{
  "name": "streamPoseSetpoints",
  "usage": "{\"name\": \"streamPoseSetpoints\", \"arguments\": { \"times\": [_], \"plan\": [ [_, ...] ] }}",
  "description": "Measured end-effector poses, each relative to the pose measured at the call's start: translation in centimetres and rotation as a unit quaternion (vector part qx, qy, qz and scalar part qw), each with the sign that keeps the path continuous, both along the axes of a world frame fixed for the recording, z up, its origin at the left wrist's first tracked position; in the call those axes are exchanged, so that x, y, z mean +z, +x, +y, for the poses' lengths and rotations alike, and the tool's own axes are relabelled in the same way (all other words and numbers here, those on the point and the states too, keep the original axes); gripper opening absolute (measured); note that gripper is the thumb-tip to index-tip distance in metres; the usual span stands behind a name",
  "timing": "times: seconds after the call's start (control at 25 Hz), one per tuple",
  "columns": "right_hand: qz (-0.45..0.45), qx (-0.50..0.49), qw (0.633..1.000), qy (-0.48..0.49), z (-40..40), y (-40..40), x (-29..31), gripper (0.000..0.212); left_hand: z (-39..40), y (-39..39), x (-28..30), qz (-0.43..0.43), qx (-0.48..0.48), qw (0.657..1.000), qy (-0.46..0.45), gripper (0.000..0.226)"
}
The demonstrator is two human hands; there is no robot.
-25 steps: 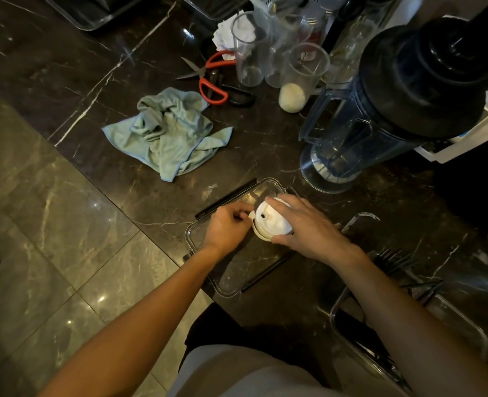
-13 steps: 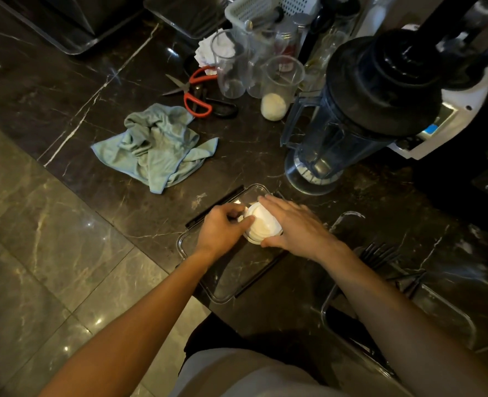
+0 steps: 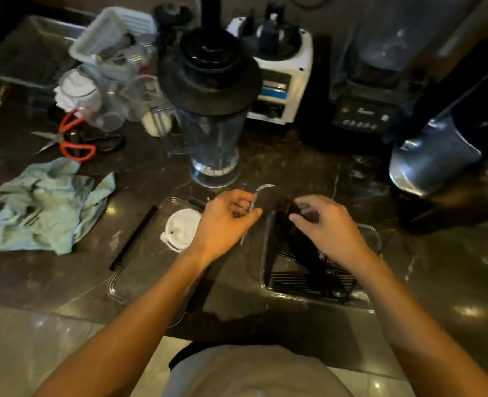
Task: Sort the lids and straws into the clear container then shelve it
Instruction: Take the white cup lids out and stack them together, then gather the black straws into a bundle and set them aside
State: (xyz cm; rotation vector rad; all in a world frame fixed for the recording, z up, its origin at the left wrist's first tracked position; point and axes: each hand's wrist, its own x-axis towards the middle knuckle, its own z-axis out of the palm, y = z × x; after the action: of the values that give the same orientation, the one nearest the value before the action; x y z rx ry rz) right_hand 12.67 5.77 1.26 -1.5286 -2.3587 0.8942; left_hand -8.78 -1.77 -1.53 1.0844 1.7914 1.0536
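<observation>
counter [image 3: 308, 179] — glossy dark marble | container [image 3: 375, 239] — clear plastic | rag [image 3: 45, 204] — soft cloth

A stack of white lids [image 3: 181, 229] is seen lying in a clear container [image 3: 139, 270] on the dark marble bench [image 3: 294, 173]. The left hand [image 3: 225, 222] and the right hand [image 3: 327, 224] are held with fingers loosely curled above a second clear container [image 3: 375, 239], in which black straws [image 3: 308, 277] are laid. A green cloth [image 3: 45, 204] is crumpled at the left.

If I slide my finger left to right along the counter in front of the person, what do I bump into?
Blue-green cloth → white lids → left hand → right hand → shiny metal jug.
</observation>
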Motion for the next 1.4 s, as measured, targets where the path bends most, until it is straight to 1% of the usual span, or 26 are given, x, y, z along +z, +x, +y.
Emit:
{"name": "streamPoseSetpoints", "arguments": {
  "times": [0.12,0.2,0.32,0.4,0.52,0.6,0.68,0.8,0.96,1.08,1.2,1.28,1.36,1.4],
  "plan": [
    [0.036,-0.086,0.996,0.004,-1.1,4.4,-0.4,0.033,0.8,3.1,0.2,0.014,-0.061,0.998,-0.011,0.028],
    [0.054,-0.129,0.990,0.000,-2.0,6.5,-0.8,0.030,1.0,5.2,0.3,0.008,-0.080,0.996,-0.029,0.034],
    [0.060,-0.172,0.983,-0.013,-3.8,8.5,-0.7,0.025,0.7,8.4,0.0,-0.035,-0.060,0.996,-0.060,0.060],
    [0.048,-0.200,0.978,-0.014,-5.2,9.3,-0.8,0.017,-0.1,10.0,-0.7,-0.034,-0.040,0.995,-0.084,0.072],
    [0.018,-0.257,0.966,-0.029,-6.6,10.4,-1.6,0.010,-1.4,11.5,-0.4,-0.050,-0.030,0.992,-0.116,0.072],
    [-0.008,-0.272,0.961,-0.042,-6.9,11.0,-2.1,0.007,-2.3,12.1,0.0,-0.044,-0.041,0.988,-0.139,0.081],
    [-0.036,-0.274,0.960,-0.037,-7.0,11.4,-2.4,0.009,-2.9,12.5,0.1,-0.015,-0.046,0.991,-0.125,0.087],
    [-0.049,-0.264,0.962,-0.047,-6.8,11.3,-2.9,0.007,-3.0,12.6,0.2,0.004,-0.031,0.995,-0.097,0.087],
    [-0.068,-0.247,0.963,-0.082,-5.7,10.3,-3.9,0.018,-2.9,13.4,-0.3,0.014,-0.019,0.993,-0.117,0.099],
    [-0.049,-0.224,0.967,-0.109,-5.2,9.8,-4.0,0.020,-2.9,13.9,-1.1,-0.001,-0.019,0.990,-0.139,0.098],
    [-0.023,-0.175,0.976,-0.131,-5.0,9.3,-4.1,0.018,-2.2,13.7,-2.3,0.001,-0.015,0.988,-0.154,0.098],
    [-0.012,-0.131,0.979,-0.155,-4.9,8.9,-4.4,0.019,-1.7,13.5,-3.1,-0.016,-0.011,0.985,-0.173,0.090],
    [-0.005,-0.103,0.980,-0.168,-4.7,8.6,-5.1,0.022,-1.5,13.3,-3.6,-0.054,-0.019,0.980,-0.188,0.074],
    [-0.006,-0.096,0.981,-0.167,-4.6,8.6,-5.4,0.022,-1.4,13.1,-3.8,-0.057,-0.032,0.980,-0.190,0.065]
  ]
}}
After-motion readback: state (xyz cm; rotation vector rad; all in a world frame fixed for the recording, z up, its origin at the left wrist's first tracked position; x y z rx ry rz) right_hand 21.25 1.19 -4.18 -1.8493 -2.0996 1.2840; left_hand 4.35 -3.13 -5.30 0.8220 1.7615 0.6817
